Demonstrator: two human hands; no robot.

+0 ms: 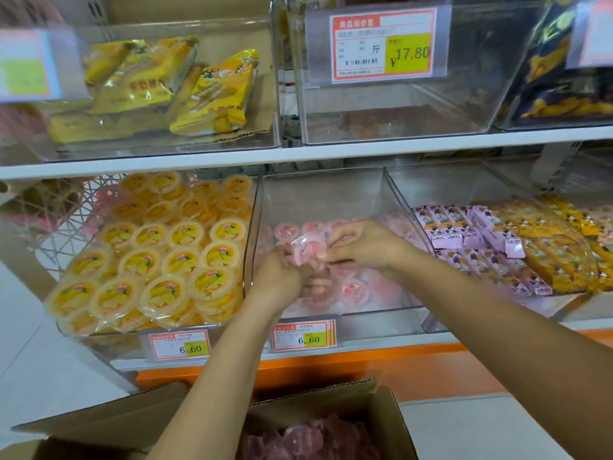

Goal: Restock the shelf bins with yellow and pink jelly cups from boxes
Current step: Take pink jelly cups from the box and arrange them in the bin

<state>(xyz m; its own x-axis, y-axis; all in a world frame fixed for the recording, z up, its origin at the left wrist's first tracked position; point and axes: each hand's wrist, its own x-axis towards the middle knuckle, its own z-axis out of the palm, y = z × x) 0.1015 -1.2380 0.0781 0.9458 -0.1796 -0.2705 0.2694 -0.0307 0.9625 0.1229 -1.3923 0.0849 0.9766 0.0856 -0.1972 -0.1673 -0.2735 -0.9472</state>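
Pinching: pink jelly cup (pixel 306 250), dead centre of frame
Left hand (pixel 280 273): curled round its lower-left edge
Right hand (pixel 361 244): fingertips nipping its right side

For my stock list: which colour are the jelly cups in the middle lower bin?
Pink; the jelly cups show best in head view.

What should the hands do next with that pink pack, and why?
Probably lower the pink pack onto the cups in the bin and let go: the left hand and right hand hold it over them, and the box holds more.
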